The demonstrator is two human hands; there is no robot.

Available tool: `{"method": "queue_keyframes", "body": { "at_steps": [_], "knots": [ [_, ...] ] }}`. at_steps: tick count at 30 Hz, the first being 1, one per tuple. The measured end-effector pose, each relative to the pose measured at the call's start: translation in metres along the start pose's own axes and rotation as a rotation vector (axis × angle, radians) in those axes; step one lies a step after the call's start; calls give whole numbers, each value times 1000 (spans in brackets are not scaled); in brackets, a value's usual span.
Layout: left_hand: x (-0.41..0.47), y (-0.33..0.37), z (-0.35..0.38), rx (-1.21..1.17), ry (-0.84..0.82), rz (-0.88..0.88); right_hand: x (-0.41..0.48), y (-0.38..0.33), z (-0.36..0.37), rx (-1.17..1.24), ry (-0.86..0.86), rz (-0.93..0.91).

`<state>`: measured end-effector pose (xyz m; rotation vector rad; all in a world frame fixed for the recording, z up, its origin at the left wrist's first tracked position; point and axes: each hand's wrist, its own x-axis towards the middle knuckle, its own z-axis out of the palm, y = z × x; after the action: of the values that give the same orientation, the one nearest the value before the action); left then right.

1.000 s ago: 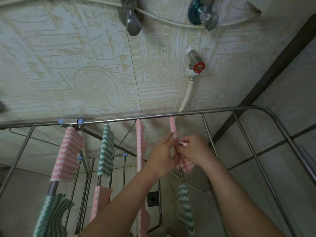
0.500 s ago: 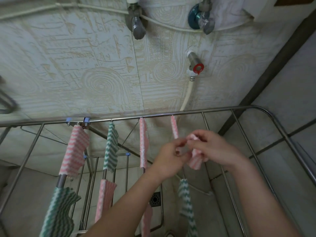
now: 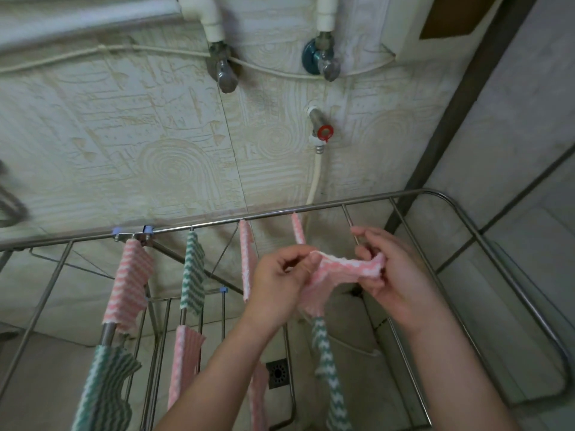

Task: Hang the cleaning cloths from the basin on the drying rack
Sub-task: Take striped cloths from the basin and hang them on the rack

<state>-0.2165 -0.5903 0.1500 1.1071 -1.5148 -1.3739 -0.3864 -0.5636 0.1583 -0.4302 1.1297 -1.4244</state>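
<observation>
Both hands hold a pink-and-white zigzag cloth (image 3: 343, 270) stretched between them above the metal drying rack (image 3: 435, 194). My left hand (image 3: 280, 281) pinches its left end and my right hand (image 3: 392, 272) grips its right end. The cloth sags over the rack's bars right of centre. Several pink and green zigzag cloths hang on the bars: a pink cloth (image 3: 129, 284) at the left, a green cloth (image 3: 193, 275) beside it, and a narrow pink cloth (image 3: 247, 259). Below my hands hangs a green cloth (image 3: 329, 377). The basin is out of view.
A patterned tiled wall stands behind the rack, with two pipe valves (image 3: 225, 73) and a red-handled tap (image 3: 323, 132) with a white hose. Rack bars at the right (image 3: 413, 244) carry nothing. A floor drain (image 3: 278, 373) shows below.
My hands have drawn apart, spreading the bunched pink cloth into a wide strip. My right hand moved to the right. The camera tilted up a little.
</observation>
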Motion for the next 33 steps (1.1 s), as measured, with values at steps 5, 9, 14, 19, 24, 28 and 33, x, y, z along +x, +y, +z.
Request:
{"method": "queue_keyframes", "body": {
  "at_steps": [5, 9, 14, 19, 24, 28, 33],
  "knots": [
    [1, 14, 3, 103, -129, 115, -15, -11, -2, -823, -190, -257],
    [1, 37, -1, 52, -163, 84, -27, -27, -19, -1043, -440, -142],
    [5, 59, -12, -77, -213, -53, -38, -32, -18, -1056, -364, -229],
    [8, 67, 0, 286, -332, 55, -43, -3, 16, -938, -323, -326],
    [15, 73, 8, 408, -296, 132, -47, 2, 16, -1038, 66, -618],
    [18, 81, 12, 378, -260, 162, -51, -12, 5, -828, 196, -634],
    [19, 79, 15, 259, -483, -12, -54, -29, -23, -546, 81, -301]
  ]
}}
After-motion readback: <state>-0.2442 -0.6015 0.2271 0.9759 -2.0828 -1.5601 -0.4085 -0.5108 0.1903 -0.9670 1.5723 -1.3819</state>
